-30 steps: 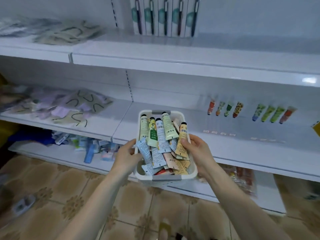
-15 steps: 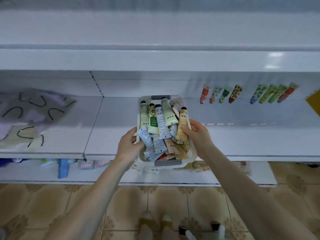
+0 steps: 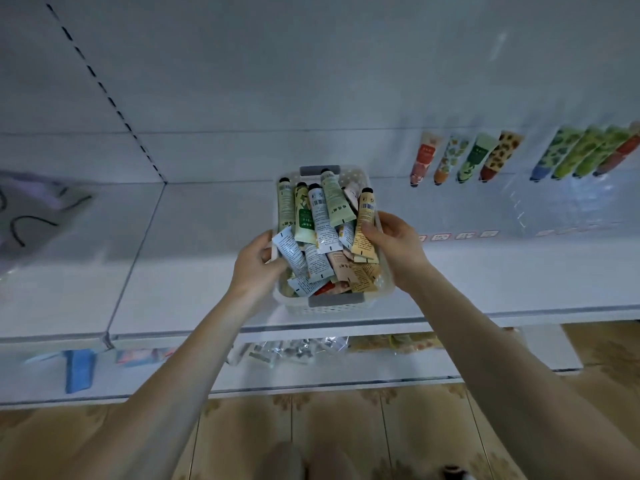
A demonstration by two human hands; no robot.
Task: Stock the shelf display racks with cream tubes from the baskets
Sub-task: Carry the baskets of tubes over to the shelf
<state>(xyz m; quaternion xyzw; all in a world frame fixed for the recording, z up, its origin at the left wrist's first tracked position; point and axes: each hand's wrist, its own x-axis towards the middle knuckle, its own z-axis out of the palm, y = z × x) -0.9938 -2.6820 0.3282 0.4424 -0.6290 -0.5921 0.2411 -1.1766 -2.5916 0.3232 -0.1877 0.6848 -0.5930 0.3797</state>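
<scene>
Two hands grip white basket [image 3: 335, 308] full of cream tubes [image 3: 322, 223], over shelf [image 3: 194, 265]; left hand [image 3: 258, 263] fingers curled round left rim; right hand [image 3: 394, 249] fingers curled round right rim, thumb on tubes

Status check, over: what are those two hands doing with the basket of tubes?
Left grip holds basket by left rim; right grip by right rim, thumb on yellow tube. Basket full of cream tubes, over shelf. Nothing seen in the way.

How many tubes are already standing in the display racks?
8. Left group of four right of the basket; right group of four overlapping at the frame edge; others may be hidden beyond it.
</scene>
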